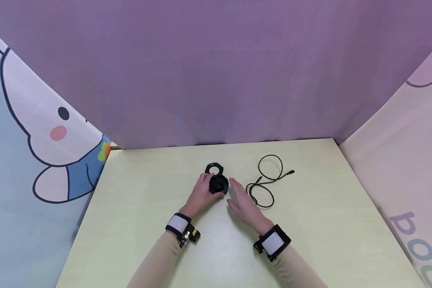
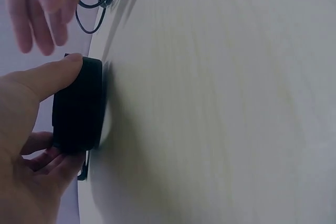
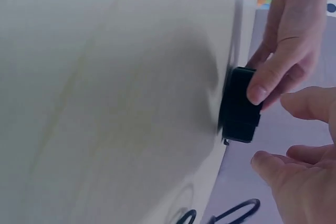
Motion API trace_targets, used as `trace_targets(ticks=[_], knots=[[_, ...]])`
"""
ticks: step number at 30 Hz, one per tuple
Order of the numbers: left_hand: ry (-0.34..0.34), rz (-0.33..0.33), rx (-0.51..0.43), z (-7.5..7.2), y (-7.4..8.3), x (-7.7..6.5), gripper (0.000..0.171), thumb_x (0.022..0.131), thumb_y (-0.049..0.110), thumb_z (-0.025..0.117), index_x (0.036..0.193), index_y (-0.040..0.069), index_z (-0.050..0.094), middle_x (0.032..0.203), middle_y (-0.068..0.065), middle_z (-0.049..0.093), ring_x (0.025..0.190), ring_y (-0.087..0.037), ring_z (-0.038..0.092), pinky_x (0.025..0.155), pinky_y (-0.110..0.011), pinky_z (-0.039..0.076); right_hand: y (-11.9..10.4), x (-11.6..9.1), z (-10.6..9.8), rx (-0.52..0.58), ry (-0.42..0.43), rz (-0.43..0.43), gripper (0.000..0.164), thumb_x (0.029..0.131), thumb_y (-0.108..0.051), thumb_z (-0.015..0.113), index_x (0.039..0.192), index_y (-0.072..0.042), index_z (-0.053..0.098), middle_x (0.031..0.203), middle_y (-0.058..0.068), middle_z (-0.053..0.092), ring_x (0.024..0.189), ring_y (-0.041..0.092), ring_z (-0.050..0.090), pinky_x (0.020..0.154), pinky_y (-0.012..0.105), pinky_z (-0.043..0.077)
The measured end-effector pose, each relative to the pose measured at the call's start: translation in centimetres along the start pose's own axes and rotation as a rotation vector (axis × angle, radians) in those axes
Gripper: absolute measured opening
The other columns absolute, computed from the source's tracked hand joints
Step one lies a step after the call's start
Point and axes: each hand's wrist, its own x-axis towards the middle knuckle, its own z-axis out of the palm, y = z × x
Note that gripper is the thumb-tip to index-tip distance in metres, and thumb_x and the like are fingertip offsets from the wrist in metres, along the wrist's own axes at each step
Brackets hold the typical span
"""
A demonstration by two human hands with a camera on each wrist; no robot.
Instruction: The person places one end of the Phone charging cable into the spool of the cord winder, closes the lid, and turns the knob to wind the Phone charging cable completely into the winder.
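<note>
A small black many-sided case sits low at the table's middle, with a dark recess in its top. Behind it lies a black ring-shaped piece, which seems joined to the case. My left hand grips the case from the left, thumb on its near side and fingers on its far side. In the left wrist view the case appears side-on, touching or just above the table. To the right, my right hand is held apart from the case, fingers extended and nothing in them. A black cable lies loosely coiled beyond it.
The pale wooden table carries these things. A purple cloth wall rises at its back edge. Printed cloth panels stand at the left and right. Both wrists wear strapped cameras.
</note>
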Motion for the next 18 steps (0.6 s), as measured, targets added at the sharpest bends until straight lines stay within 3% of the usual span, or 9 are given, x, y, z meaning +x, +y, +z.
trace_targets(ticks=[7,18], knots=[[-0.041,0.026,-0.006,-0.3,0.5,-0.7,0.087,0.083,0.034,0.088,0.148,-0.006,0.047,0.138,-0.018,0.052,0.125,-0.031,0.056,0.111,-0.047,0.045,0.9,0.1,0.5,-0.04,-0.022,0.015,0.074,0.094,-0.004,0.072,0.153,0.013,0.031,0.156,0.034,0.037,0.145,0.044,0.039,0.119,0.053,0.033],[-0.087,0.094,0.004,0.0,1.3,-2.1,0.086,0.082,0.032,0.089,0.148,-0.004,0.048,0.136,-0.017,0.053,0.126,-0.032,0.057,0.112,-0.046,0.045,1.4,-0.4,0.0,0.0,-0.049,0.001,0.068,0.093,-0.001,0.073,0.151,0.011,0.039,0.148,0.031,0.049,0.138,0.043,0.049,0.115,0.052,0.041]])
